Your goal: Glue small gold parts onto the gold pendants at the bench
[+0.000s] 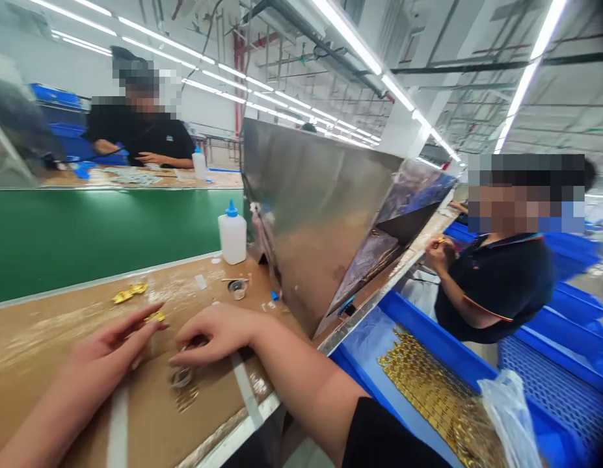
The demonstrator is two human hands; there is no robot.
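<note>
My left hand [118, 348] pinches a small shiny gold piece [155, 316] between thumb and fingertips, just above the brown work table. To its right my right hand [216, 333] is closed, fingertips pressed together and pointing down. Directly under those fingertips stands a small round clear cup [181, 377]; whether they touch it, I cannot tell. Anything inside the right-hand pinch is hidden. Beyond my left hand, more gold pieces [130, 292] lie on the table.
A white bottle with blue cap [232, 234] stands at the back, near a small dark-rimmed cup [237, 288]. A metal panel [315, 208] rises beyond my right hand. At right, a blue tray [360, 351] holds rows of gold parts [423, 390]. Co-workers sit across [140, 130] and right [496, 286].
</note>
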